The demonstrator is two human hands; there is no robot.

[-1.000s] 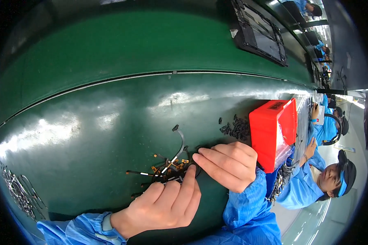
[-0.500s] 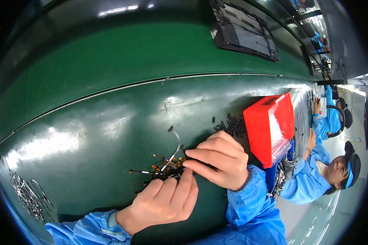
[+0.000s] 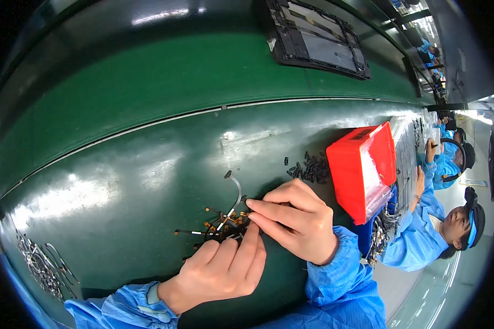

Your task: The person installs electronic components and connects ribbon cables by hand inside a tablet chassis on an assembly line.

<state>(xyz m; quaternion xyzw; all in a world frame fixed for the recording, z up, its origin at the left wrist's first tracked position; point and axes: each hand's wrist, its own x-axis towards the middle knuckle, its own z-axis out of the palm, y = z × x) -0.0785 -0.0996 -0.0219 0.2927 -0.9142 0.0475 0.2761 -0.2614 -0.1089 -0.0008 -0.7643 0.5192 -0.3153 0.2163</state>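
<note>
A tangled pile of small flex cables [image 3: 220, 223], with black ends and gold tabs, lies on the green table. One grey ribbon cable [image 3: 237, 189] curves up out of it to a dark connector. My left hand [image 3: 219, 271] is closed at the pile's near side, thumb and index finger pinched. From the right, my right hand [image 3: 299, 222] pinches at the same spot, its fingertips touching or almost touching the left ones. Between them shows a bit of a flex cable with a gold tab [image 3: 245, 214]; the fingers hide most of it.
Right of the pile are small black pieces [image 3: 312, 168], then a red bin [image 3: 347, 178] with clear plastic inside and a blue bin [image 3: 366, 237] of cables. More cables [image 3: 41, 266] lie far left. A black frame-like tray [image 3: 318, 41] sits beyond. Co-workers [image 3: 417, 236] sit at right.
My right hand has shifted very slightly at the fingertips, and the gold tab between the hands shows more. My left hand stays in place. The view has shifted a little.
</note>
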